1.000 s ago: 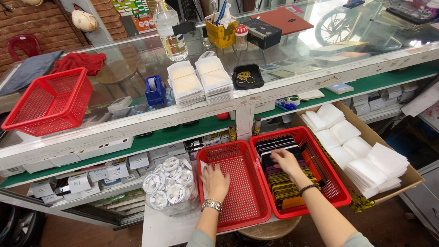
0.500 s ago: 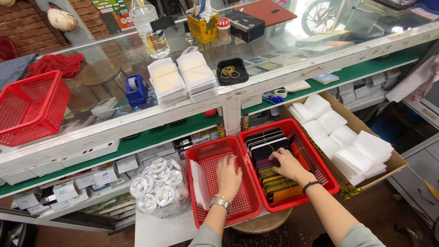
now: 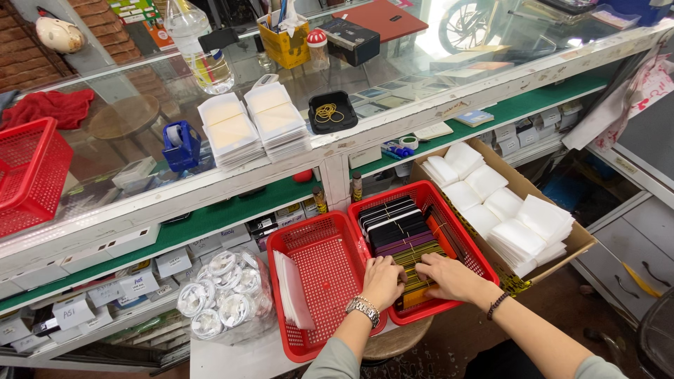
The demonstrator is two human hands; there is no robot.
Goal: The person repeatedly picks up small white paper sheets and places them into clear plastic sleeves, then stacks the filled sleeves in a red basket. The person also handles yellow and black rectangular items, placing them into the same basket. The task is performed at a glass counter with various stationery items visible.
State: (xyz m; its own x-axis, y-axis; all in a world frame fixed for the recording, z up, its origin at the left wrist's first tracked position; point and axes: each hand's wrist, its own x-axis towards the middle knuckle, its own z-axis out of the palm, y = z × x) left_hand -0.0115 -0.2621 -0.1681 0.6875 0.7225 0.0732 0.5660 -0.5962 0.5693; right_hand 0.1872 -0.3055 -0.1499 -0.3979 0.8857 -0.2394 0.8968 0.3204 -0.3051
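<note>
Since half a second ago my left hand (image 3: 382,279) has left the floor of the left red basket (image 3: 319,281) and moved to the right, so now it sits on the shared edge of the two baskets, and my right hand (image 3: 449,275) has come lower, toward the near end of the right red basket (image 3: 460,231). Both hands now meet over the bundles of flat cases (image 3: 404,238), dark ones at the far end and yellow and orange ones near me, which stand in a row inside the right basket. The fingers of the left hand are bent and press against the near bundles; the fingers of the right hand lie almost flat on top of them, loosely spread, and I cannot tell if they really grip one. A white flat packet (image 3: 289,291) leans on the left wall of the left basket. To the right stands a cardboard box (image 3: 569,242) with stacks of white sleeves.
</note>
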